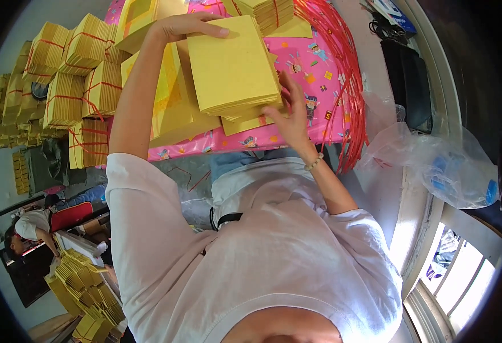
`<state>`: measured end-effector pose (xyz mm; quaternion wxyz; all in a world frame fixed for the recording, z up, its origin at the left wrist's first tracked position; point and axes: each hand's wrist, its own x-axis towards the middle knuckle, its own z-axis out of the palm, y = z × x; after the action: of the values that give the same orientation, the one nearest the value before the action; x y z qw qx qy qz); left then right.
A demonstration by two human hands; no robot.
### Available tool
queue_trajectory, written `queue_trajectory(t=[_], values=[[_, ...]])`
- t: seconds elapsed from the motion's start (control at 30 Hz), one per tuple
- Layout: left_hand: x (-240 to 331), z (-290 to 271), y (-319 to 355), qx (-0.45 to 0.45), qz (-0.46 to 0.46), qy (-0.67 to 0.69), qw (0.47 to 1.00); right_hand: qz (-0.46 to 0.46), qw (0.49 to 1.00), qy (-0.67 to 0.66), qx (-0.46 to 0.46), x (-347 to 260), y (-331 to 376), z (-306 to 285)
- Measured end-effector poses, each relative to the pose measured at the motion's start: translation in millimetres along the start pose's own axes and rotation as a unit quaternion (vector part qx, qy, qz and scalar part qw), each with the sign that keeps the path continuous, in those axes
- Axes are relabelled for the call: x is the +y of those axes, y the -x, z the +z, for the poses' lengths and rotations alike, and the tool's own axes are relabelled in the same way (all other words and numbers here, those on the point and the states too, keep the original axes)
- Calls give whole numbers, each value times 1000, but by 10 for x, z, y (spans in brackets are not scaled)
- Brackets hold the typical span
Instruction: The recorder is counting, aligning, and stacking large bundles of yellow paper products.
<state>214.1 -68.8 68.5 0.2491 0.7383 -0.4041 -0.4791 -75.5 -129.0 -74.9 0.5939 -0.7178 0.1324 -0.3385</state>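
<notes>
Between my two hands is a thick stack of yellow paper pieces [231, 66], its edges slightly uneven on the near side. My left hand [191, 27] is at the far left corner, with a fingertip resting on the top sheet. At the near right corner, my right hand [291, 111] holds the side, the thumb against the near edge and the fingers along the right edge. A beaded bracelet circles that wrist. Under and beside the stack lie more yellow paper pieces [242, 126] and a larger yellow pile with an orange-yellow patch [174, 94].
Red strings [345, 86] hang over the right side of the pink patterned tabletop [319, 57]. Bundles tied with red string [65, 106] are piled at left. A clear plastic bag [451, 171] lies at right, by a barred window [462, 274]. Another person [34, 226] works at lower left.
</notes>
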Motion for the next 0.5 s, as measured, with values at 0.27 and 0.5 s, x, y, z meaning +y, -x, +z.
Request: queue_trajectory(t=[0.27, 0.5], values=[[263, 165, 911, 322, 76, 99, 939, 64, 996, -67, 11, 115, -230, -135], [-71, 2021, 1187, 645, 280, 192, 685, 131, 987, -80, -42, 88, -704, -230]])
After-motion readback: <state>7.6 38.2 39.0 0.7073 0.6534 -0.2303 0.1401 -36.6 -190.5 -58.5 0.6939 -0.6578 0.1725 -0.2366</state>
